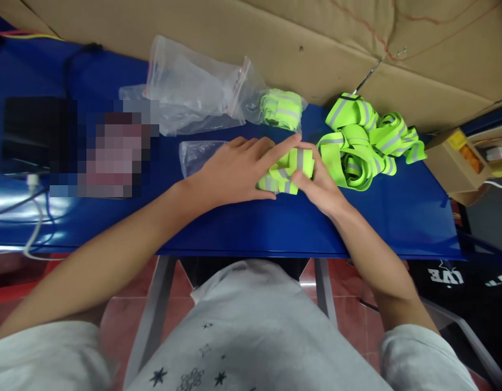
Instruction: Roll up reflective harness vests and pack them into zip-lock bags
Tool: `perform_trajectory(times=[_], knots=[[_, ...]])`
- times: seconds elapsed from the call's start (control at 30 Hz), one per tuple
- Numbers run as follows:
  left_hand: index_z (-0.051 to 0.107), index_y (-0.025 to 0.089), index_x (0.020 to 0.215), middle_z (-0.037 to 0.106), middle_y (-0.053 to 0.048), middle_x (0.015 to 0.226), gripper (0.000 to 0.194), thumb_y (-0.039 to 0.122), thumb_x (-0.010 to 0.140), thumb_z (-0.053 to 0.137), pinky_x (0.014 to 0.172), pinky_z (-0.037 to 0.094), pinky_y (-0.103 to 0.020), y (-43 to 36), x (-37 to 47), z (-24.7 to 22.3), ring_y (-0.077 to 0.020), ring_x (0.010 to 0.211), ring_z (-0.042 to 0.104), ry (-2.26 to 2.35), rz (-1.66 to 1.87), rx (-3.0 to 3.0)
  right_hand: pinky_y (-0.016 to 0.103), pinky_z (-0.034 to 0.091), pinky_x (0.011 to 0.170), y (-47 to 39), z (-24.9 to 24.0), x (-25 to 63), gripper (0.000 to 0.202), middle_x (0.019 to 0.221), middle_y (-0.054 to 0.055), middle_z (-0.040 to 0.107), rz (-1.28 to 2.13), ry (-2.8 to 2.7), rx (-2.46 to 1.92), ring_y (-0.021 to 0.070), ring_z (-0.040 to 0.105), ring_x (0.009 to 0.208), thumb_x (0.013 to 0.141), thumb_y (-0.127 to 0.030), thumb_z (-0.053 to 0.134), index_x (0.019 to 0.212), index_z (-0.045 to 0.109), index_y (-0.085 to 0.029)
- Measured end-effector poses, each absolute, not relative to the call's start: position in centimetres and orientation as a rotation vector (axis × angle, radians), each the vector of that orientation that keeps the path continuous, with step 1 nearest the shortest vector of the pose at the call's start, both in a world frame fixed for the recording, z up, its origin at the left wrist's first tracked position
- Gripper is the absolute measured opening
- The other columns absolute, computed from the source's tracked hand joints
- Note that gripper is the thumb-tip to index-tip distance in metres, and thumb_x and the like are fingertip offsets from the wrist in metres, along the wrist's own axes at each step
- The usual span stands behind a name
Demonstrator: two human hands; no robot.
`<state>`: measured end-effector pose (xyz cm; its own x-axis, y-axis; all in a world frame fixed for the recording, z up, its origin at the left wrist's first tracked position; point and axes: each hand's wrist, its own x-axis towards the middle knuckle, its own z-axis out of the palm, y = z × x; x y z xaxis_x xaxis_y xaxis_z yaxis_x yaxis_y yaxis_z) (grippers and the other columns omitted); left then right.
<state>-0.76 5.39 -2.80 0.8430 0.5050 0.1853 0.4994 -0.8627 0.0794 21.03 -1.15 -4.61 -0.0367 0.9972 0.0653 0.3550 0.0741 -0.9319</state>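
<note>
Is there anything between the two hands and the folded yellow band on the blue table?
No. The left hand presses on the folded band and the right hand grips its end; nothing visible lies between.

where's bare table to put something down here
Bare blue table lies right of the loose strap pile, and along the near edge under both wrists. It is crowded between the left hand, right hand and plastic bags.

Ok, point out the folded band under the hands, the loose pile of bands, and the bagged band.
folded band point(289, 168), head view, on the yellow fabric between the hands.
loose pile of bands point(365, 144), head view, on the pile's middle.
bagged band point(281, 108), head view, on the yellow roll inside the plastic.
</note>
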Motion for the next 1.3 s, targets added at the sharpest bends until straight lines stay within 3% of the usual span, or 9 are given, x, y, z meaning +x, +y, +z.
perform_trajectory(times=[0.1, 0.37, 0.57, 0.67, 0.73, 0.83, 0.93, 1.1, 1.3], knots=[[0.007, 0.028, 0.174, 0.065, -0.016, 0.144, 0.127, 0.053, 0.08, 0.089, 0.102, 0.057, -0.047, 6.2, -0.4, -2.9, -0.039, 0.121, 0.071, 0.79, 0.342, 2.883, 0.049, 0.064, 0.1, -0.9, -4.9, 21.1, 0.081, 0.119, 0.004, 0.072, 1.071, -1.438, -1.349, 0.0268, 0.071, 0.11, 0.069, -0.072, 0.088, 0.129, 0.054, -0.03], [0.009, 0.03, 0.173, 0.049, -0.013, 0.166, 0.12, 0.046, 0.083, 0.087, 0.11, 0.056, -0.045, 7.4, -0.3, -2.9, -0.0366, 0.14, 0.063, 0.677, 0.391, 2.709, 0.052, 0.06, 0.11, -0.2, -4.7, 22.0, 0.07, 0.122, 0.004, 0.071, 0.991, -1.485, -1.381, 0.0288, 0.069, 0.116, 0.071, -0.066, 0.09, 0.122, 0.056, -0.032], [0.015, 0.029, 0.173, 0.063, -0.014, 0.145, 0.112, 0.058, 0.087, 0.081, 0.109, 0.052, -0.049, 6.4, -0.5, -3.4, -0.038, 0.127, 0.067, 0.732, 0.354, 2.792, 0.045, 0.058, 0.112, -1.4, -4.5, 21.7, 0.069, 0.138, 0.006, 0.061, 1.067, -1.679, -1.231, 0.0244, 0.065, 0.123, 0.087, -0.046, 0.083, 0.141, 0.043, -0.031], [0.024, 0.026, 0.172, 0.062, -0.015, 0.147, 0.098, 0.062, 0.093, 0.071, 0.115, 0.047, -0.048, 6.0, -0.5, -3.4, -0.0365, 0.133, 0.062, 0.727, 0.372, 2.762, 0.044, 0.059, 0.108, -1.9, -4.6, 21.5, 0.081, 0.14, 0.005, 0.06, 1.293, -1.658, -1.151, 0.0229, 0.065, 0.121, 0.087, -0.051, 0.082, 0.151, 0.034, -0.034], [0.021, 0.03, 0.172, 0.061, -0.013, 0.148, 0.098, 0.063, 0.094, 0.07, 0.114, 0.047, -0.048, 5.9, -0.6, -3.3, -0.0358, 0.132, 0.063, 0.73, 0.389, 2.771, 0.043, 0.059, 0.108, -1.9, -4.7, 21.3, 0.072, 0.14, 0.004, 0.06, 1.329, -1.597, -1.159, 0.0219, 0.064, 0.122, 0.093, -0.057, 0.076, 0.15, 0.036, -0.035], [0.01, 0.037, 0.173, 0.061, -0.012, 0.145, 0.109, 0.061, 0.09, 0.076, 0.108, 0.05, -0.048, 5.8, -0.6, -3.1, -0.036, 0.126, 0.066, 0.726, 0.372, 2.851, 0.043, 0.056, 0.112, -1.8, -5.0, 20.9, 0.052, 0.134, 0.003, 0.062, 1.192, -1.524, -1.226, 0.0212, 0.062, 0.122, 0.101, -0.061, 0.064, 0.141, 0.046, -0.033], [0.014, 0.037, 0.173, 0.06, -0.014, 0.145, 0.102, 0.048, 0.092, 0.076, 0.106, 0.049, -0.049, 5.4, -0.3, -2.9, -0.0374, 0.124, 0.066, 0.726, 0.334, 2.933, 0.04, 0.056, 0.111, -1.6, -5.5, 20.5, 0.053, 0.13, 0.004, 0.062, 1.008, -1.49, -1.286, 0.0205, 0.062, 0.122, 0.096, -0.059, 0.072, 0.134, 0.05, -0.03], [0.022, 0.038, 0.172, 0.057, -0.015, 0.149, 0.092, 0.04, 0.095, 0.072, 0.109, 0.045, -0.053, 5.0, 0.2, -3.2, -0.0404, 0.131, 0.061, 0.735, 0.396, 2.911, 0.03, 0.061, 0.078, -1.2, -6.1, 20.0, 0.051, 0.096, -0.002, 0.062, 0.88, -1.395, -1.239, 0.0159, 0.066, 0.09, 0.084, -0.062, 0.084, 0.11, 0.056, -0.028], [0.024, 0.032, 0.172, 0.059, -0.018, 0.144, 0.087, 0.039, 0.097, 0.067, 0.105, 0.047, -0.052, 4.0, 0.0, -2.0, -0.0403, 0.127, 0.062, 0.84, 0.465, 2.846, 0.031, 0.061, 0.078, -1.8, -4.1, 20.0, 0.038, 0.085, 0.0, 0.067, 0.958, -1.542, -1.197, 0.0167, 0.069, 0.085, 0.106, -0.06, 0.056, 0.109, 0.07, -0.024]])
